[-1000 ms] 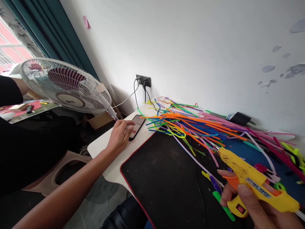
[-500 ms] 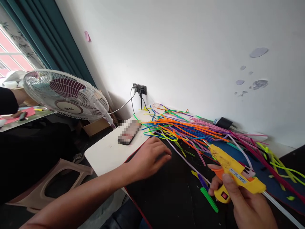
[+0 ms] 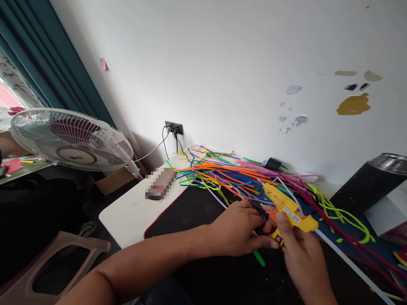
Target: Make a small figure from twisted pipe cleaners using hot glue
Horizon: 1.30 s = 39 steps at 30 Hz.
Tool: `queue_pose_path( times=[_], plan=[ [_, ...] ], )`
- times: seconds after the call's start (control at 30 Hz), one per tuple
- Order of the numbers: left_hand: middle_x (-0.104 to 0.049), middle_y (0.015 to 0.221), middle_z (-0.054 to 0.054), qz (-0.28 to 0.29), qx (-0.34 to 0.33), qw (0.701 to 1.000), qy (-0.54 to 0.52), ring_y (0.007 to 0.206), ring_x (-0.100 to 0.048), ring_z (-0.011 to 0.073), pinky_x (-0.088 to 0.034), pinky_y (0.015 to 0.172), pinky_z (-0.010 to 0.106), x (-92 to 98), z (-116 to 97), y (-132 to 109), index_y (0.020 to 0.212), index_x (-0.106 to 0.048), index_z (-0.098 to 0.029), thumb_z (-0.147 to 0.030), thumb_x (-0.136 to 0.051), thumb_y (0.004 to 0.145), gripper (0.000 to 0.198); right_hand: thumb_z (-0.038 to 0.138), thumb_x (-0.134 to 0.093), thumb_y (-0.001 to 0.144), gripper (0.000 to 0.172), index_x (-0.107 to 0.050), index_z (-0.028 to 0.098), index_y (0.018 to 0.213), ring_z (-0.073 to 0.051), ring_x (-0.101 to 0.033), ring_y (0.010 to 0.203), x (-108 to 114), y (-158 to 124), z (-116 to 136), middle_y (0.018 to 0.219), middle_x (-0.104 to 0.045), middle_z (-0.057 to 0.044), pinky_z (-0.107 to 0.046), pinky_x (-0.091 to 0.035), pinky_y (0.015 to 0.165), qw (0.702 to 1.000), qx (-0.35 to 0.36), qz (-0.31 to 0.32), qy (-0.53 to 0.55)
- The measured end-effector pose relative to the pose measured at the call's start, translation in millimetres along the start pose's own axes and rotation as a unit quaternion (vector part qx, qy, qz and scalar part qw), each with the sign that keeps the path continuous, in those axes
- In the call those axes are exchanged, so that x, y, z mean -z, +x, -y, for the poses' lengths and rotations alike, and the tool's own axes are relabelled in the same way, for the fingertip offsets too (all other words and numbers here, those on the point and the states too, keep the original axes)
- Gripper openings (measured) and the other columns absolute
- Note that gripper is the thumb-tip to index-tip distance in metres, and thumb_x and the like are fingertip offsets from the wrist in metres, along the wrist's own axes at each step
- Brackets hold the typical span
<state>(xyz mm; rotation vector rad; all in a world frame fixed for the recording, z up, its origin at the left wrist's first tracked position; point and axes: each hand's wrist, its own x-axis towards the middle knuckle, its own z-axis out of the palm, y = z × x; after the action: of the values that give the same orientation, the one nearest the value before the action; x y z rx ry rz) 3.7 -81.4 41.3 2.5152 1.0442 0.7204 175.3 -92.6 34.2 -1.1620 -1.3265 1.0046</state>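
Observation:
In my right hand (image 3: 303, 254) is a yellow hot glue gun (image 3: 281, 203) with an orange trigger, its nozzle pointing away to the upper left. A translucent glue stick (image 3: 352, 260) runs out of its back end. My left hand (image 3: 240, 228) is beside the gun's handle, thumb and fingers apart, the thumb tip by the small switch on the handle. Whether the thumb presses it I cannot tell. Under the left hand a green folded piece (image 3: 259, 258) pokes out on the black mat (image 3: 200, 212); a bit of purple shows by its fingertips. Behind lie many coloured pipe cleaners (image 3: 229, 169).
A black bottle (image 3: 365, 186) with a steel top stands at right. A blurred-out phone-like object (image 3: 161, 183) lies on the white table (image 3: 127, 216). At left are a fan (image 3: 76, 140), a plastic stool (image 3: 60, 271) and another person's arm (image 3: 11, 146). A wall socket (image 3: 174, 127) holds plugs.
My left hand has moved right, from the mat's far left part to beside the glue gun, covering the purple piece. The view has swung right, bringing the bottle in.

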Motion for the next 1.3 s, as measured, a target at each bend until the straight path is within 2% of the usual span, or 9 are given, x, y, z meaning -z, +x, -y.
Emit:
queue_pose_path(
  times=[0.17,0.27,0.43,0.63,0.77,0.9,1.03,1.17,1.3],
  plan=[
    [-0.072,0.09,0.006,-0.054,0.038,0.997,-0.029,0.091,-0.065,0.0235,-0.047,0.086,0.035,-20.8,-3,-3,0.09,-0.062,-0.02,-0.07,-0.07,0.084,0.051,0.07,-0.071,0.083,0.054,-0.076,0.017,0.089,-0.022,-0.068,0.061,1,-1,-2,0.072,-0.072,-0.007,-0.028,-0.058,0.055,1.0,-0.017,-0.022,0.014],
    [-0.071,0.09,0.006,-0.073,0.07,0.995,-0.018,0.091,-0.063,0.0253,-0.046,0.083,0.037,-30.1,-4,-8,0.091,-0.062,-0.02,-0.073,-0.071,0.08,0.055,0.069,-0.071,0.084,0.054,-0.076,0.016,0.094,-0.024,-0.071,0.068,3,0,-5,0.077,-0.075,-0.008,-0.03,-0.06,0.06,1.0,-0.019,-0.001,0.019],
    [-0.071,0.086,0.006,-0.09,0.096,0.991,0.01,0.086,-0.062,0.0262,-0.046,0.08,0.039,-34.0,-4,-10,0.095,-0.067,-0.019,-0.06,-0.075,0.083,0.043,0.072,-0.068,0.084,0.055,-0.077,0.019,0.097,-0.029,-0.075,0.088,5,4,-5,0.093,-0.079,-0.011,-0.036,-0.064,0.077,1.0,-0.006,0.03,-0.001],
    [-0.075,0.1,0.009,-0.124,0.109,0.986,-0.036,0.091,-0.067,0.0264,-0.05,0.088,0.041,-33.1,-5,-9,0.12,-0.07,-0.019,-0.042,-0.075,0.084,0.043,0.079,-0.067,0.078,0.058,-0.077,0.023,0.08,-0.033,-0.073,0.1,1,1,1,0.09,-0.079,-0.011,-0.037,-0.063,0.08,0.999,-0.003,0.002,-0.037],
    [-0.076,0.102,0.008,-0.152,0.114,0.979,-0.08,0.096,-0.069,0.0261,-0.051,0.093,0.04,-29.9,-9,-8,0.122,-0.07,-0.021,-0.038,-0.074,0.084,0.041,0.076,-0.068,0.08,0.054,-0.078,0.023,0.081,-0.033,-0.072,0.104,1,0,4,0.097,-0.079,-0.011,-0.042,-0.059,0.095,0.999,0.026,-0.007,-0.035],
    [-0.077,0.105,0.007,-0.155,0.126,0.97,-0.139,0.097,-0.07,0.0249,-0.051,0.094,0.039,-26.0,-13,-7,0.119,-0.072,-0.022,-0.036,-0.074,0.083,0.038,0.076,-0.065,0.083,0.055,-0.079,0.023,0.088,-0.033,-0.07,0.109,3,-2,2,0.103,-0.079,-0.011,-0.045,-0.057,0.1,1.0,0.018,-0.004,-0.024],
    [-0.077,0.11,0.006,-0.136,0.128,0.962,-0.197,0.097,-0.07,0.0232,-0.053,0.089,0.034,-23.6,-14,-6,0.123,-0.07,-0.021,-0.034,-0.074,0.084,0.042,0.069,-0.066,0.088,0.05,-0.078,0.021,0.095,-0.03,-0.073,0.099,2,-4,-2,0.102,-0.079,-0.011,-0.037,-0.062,0.086,0.999,0.002,-0.001,0.039],
    [-0.078,0.109,0.007,-0.126,0.123,0.956,-0.234,0.097,-0.071,0.0242,-0.054,0.089,0.035,-18.3,-11,-9,0.125,-0.07,-0.022,-0.046,-0.073,0.088,0.044,0.064,-0.069,0.09,0.053,-0.073,0.018,0.116,-0.026,-0.074,0.081,-1,-3,0,0.086,-0.077,-0.009,-0.033,-0.061,0.065,0.99,-0.019,-0.002,0.143],
    [-0.077,0.098,0.006,-0.179,0.18,0.932,-0.258,0.091,-0.072,0.0232,-0.054,0.084,0.035,-6.4,-3,-8,0.13,-0.067,-0.023,-0.048,-0.059,0.099,0.042,0.062,-0.067,0.093,0.052,-0.069,0.017,0.12,-0.023,-0.072,0.066,1,1,6,0.075,-0.073,-0.005,-0.027,-0.053,0.047,0.973,-0.041,0.015,0.227]
  ],
)
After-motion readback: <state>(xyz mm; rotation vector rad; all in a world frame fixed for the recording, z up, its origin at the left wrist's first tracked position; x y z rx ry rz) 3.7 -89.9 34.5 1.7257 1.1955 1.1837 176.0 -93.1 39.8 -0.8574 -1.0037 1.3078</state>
